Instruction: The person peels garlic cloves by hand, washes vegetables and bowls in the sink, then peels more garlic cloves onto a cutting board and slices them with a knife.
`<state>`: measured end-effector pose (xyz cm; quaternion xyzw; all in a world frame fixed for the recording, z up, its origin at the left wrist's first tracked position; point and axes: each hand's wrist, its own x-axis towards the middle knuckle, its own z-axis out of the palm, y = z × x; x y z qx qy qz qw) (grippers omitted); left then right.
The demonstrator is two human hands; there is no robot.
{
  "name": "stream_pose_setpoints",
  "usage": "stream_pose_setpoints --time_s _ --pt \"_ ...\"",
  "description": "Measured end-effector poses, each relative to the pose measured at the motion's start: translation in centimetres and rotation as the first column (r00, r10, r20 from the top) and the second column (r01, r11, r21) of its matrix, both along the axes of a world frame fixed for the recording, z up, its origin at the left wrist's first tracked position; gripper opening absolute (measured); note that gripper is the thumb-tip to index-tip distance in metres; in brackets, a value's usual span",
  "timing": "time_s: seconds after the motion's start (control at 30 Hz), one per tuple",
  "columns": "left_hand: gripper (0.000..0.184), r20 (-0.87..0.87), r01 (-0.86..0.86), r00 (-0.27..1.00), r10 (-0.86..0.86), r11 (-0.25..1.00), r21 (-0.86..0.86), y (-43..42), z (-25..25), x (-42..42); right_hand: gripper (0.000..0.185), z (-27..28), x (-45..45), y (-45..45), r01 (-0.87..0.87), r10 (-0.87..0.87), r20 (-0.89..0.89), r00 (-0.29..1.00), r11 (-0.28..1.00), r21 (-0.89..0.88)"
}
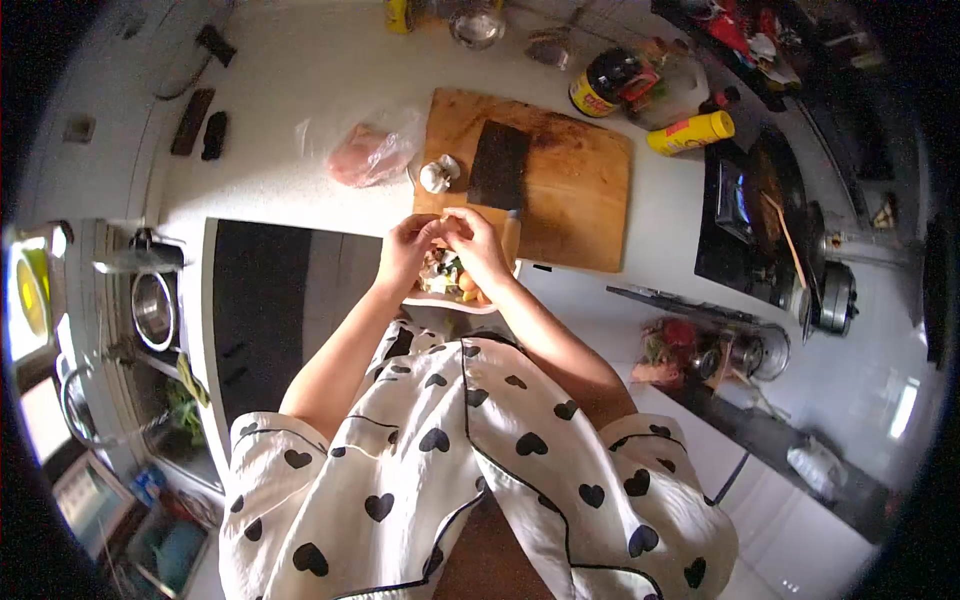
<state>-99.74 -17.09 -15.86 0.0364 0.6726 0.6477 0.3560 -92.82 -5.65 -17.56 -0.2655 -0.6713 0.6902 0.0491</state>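
My left hand [408,252] and my right hand [474,246] meet at the fingertips, closed on something small and pale that I cannot make out. Just below them is an open bin [455,303] holding eggshells and other scraps [440,272]. Beyond my fingers a garlic bulb [438,175] lies at the left edge of the wooden cutting board [575,190]. A cleaver with a dark blade [499,163] rests flat on the board, its handle toward me.
Left of the board lies raw meat in a clear bag [362,155]. Behind and right are a dark jar with a yellow label [597,85] and a yellow bottle [690,133]. Farther right, a wooden utensil [787,240] lies across a pan on the stove [715,255].
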Motion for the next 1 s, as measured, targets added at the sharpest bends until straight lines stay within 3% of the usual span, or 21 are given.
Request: stream_pose_setpoints --time_s 0.07,0.13,0.2,0.3,0.43,0.53,0.67,0.77,0.87,0.9,1.0 --pt "0.018 -0.11 -0.047 0.993 0.052 0.998 0.04 -0.2 -1.1 1.6 0.028 0.4 0.7 0.5 -0.045 0.045 -0.012 0.999 0.999 -0.001" --pt "0.016 -0.331 -0.049 0.944 -0.004 0.987 -0.152 -0.2 1.6 2.4 0.025 0.4 1.3 0.5 -0.099 0.101 -0.066 0.993 0.995 0.034" --pt "0.019 -0.348 -0.065 0.937 -0.017 0.973 -0.222 -0.6 2.1 3.1 0.024 0.8 1.7 0.2 -0.122 0.124 -0.023 0.992 0.989 0.09" --pt "0.019 -0.44 -0.065 0.898 -0.016 0.984 -0.166 -1.2 2.0 3.2 0.025 1.7 1.9 -0.3 -0.096 0.1 -0.033 0.994 0.99 0.098" --pt "0.011 -0.696 -0.057 0.705 -0.134 0.968 -0.245 -1.4 3.3 2.5 0.028 3.2 1.9 -0.7 -0.104 0.103 0.018 0.994 0.945 0.31" --pt "0.01 -0.662 -0.013 0.724 -0.195 0.955 -0.295 -1.5 2.9 1.6 0.026 3.6 1.6 -1.0 -0.059 0.056 0.021 0.998 0.937 0.344" --pt "0.012 -0.699 0.006 0.696 -0.163 0.975 -0.222 -2.1 2.5 1.2 0.023 2.0 1.3 -1.3 0.032 -0.021 -0.115 0.993 0.994 0.1" --pt "0.011 -0.563 0.001 0.819 -0.107 0.983 -0.185 -2.2 1.8 1.2 0.022 2.5 1.6 -1.6 0.032 -0.021 -0.118 0.993 0.995 0.09" --pt "0.011 -0.448 0.01 0.888 -0.103 0.979 -0.206 -2.4 1.6 0.7 0.022 3.2 1.5 -1.5 0.11 -0.115 -0.157 0.981 0.993 -0.043" --pt "0.011 -0.416 0.013 0.903 -0.109 0.974 -0.226 -2.6 1.6 0.5 0.022 3.8 1.5 -1.5 0.145 -0.149 -0.123 0.981 0.988 -0.044" --pt "0.012 -0.537 0.119 0.814 -0.222 0.968 -0.22 -3.0 1.3 0.1 0.022 4.4 1.7 -1.1 0.061 -0.048 -0.063 0.997 0.968 0.242"
